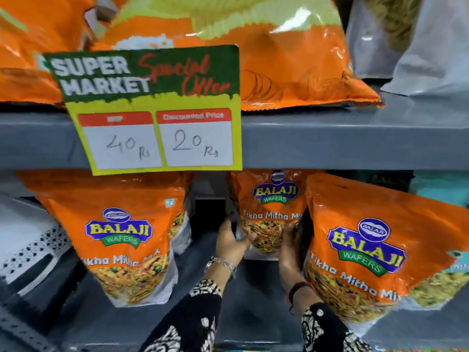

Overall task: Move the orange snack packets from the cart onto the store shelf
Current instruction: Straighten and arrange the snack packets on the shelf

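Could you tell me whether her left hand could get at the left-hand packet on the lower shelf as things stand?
Probably yes: the left hand is on the middle packet, with open shelf between it and the left packet.

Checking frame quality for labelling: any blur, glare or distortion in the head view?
Head view: wide-angle bending bows the grey shelf edge; offer sign slightly soft, its small print smeared; glare streaks on the upper orange bag; middle packet between both hands sits in shadow, logo still readable.

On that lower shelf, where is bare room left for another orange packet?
Bare lower shelf shows between the left packet and the middle packet, in front of the left hand. The right hand is squeezed between the middle and right packet; crowded there.
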`<state>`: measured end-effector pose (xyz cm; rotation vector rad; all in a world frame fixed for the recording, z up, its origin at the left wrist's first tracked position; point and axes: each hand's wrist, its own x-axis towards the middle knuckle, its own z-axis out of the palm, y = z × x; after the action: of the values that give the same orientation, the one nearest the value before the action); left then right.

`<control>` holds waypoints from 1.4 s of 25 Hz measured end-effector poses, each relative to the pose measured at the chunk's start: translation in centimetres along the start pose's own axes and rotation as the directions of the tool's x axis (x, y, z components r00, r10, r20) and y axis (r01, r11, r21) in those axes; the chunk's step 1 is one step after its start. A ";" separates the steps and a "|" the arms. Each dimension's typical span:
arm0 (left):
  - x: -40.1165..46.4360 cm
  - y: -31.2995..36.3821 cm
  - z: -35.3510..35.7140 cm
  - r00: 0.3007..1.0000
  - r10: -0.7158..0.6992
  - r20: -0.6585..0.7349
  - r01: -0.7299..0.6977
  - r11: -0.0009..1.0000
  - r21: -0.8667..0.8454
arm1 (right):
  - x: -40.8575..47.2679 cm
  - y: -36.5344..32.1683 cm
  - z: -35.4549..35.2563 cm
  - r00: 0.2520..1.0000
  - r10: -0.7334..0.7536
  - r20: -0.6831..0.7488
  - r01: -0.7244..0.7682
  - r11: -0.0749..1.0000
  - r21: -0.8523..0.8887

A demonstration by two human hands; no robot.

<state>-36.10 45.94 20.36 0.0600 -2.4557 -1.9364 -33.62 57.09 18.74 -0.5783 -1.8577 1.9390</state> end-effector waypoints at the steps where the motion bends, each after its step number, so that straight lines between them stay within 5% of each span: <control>1: 0.5 -0.1 0.3 1.000 0.009 0.010 -0.009 1.000 -0.019 | 0.4 0.3 0.1 1.000 -0.013 -0.004 0.013 1.000 -0.005; 10: 1.6 -1.1 -1.3 0.998 0.048 -0.050 -0.052 0.995 -0.082 | 0.1 0.4 1.1 0.928 0.030 0.371 -0.045 0.998 0.033; 17: 1.4 -1.6 -1.0 0.994 0.065 -0.090 -0.069 0.996 -0.047 | -0.4 1.0 0.9 0.937 -0.001 0.349 0.015 0.999 -0.038; 23: -2.6 -2.7 -0.4 0.961 0.150 -0.230 -0.156 0.988 -0.008 | -6.7 3.1 -3.0 0.903 -0.260 0.342 0.337 0.923 -0.188; 25: -4.5 -2.6 0.4 0.975 0.174 -0.141 -0.174 0.985 0.013 | -8.8 3.7 -6.0 0.893 -0.364 0.265 0.426 0.874 -0.235; 27: -5.9 -1.6 1.9 0.987 0.134 0.090 -0.134 0.991 -0.006 | -10.1 3.3 -9.4 0.866 -0.477 0.146 0.499 0.816 -0.291; 31: -7.5 0.5 5.6 0.872 0.099 0.480 -0.111 0.994 -0.004 | -9.0 1.9 -15.2 0.880 -0.462 -0.107 0.388 0.831 -0.398; 35: -8.5 1.5 8.0 0.885 0.100 0.455 -0.120 0.993 0.017 | -7.1 1.1 -17.3 0.945 -0.321 0.070 0.326 0.890 -0.319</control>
<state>-27.90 54.37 20.11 -0.5882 -2.6939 -2.0329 -18.24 67.64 17.20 -0.3170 -2.1466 1.4368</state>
